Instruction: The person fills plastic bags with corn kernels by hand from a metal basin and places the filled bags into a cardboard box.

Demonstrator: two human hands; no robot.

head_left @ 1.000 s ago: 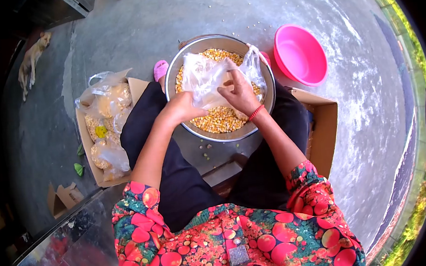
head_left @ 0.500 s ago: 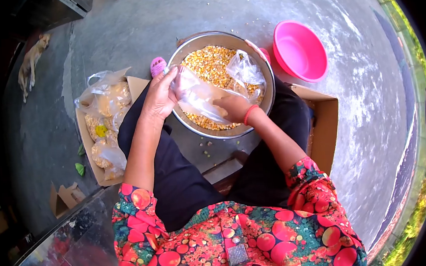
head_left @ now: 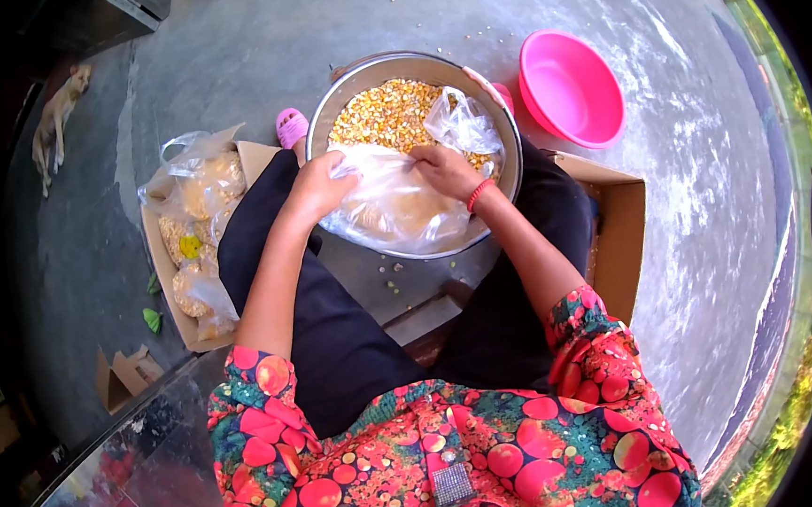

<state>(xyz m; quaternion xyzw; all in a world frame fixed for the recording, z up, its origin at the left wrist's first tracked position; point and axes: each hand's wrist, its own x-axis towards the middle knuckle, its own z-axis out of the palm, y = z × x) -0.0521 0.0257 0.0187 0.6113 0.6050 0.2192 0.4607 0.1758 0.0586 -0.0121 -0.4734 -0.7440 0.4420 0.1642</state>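
Between my knees stands a large metal pot (head_left: 319, 135) with yellow corn kernels (head_left: 387, 112) inside. A clear plastic bag (head_left: 389, 208) spreads over the near half of the pot, hiding the kernels beneath it. My left hand (head_left: 319, 186) is closed on the bag's left upper edge. At the right upper edge, my right hand (head_left: 445, 171), with a red bracelet at the wrist, pinches the same bag. Another crumpled clear bag (head_left: 466, 125) lies on the corn at the pot's right side.
Left of my leg, a cardboard box (head_left: 170, 298) holds several bags of pale grain (head_left: 208, 187). Beyond my right knee is another cardboard box (head_left: 623, 238). A pink basin (head_left: 571, 88) sits on the concrete floor at upper right. A dog (head_left: 58, 122) lies far left.
My right hand has come out from inside the bag and moved up to its edge. My left hand has lowered, and the bag now lies spread wider across the pot's near side.
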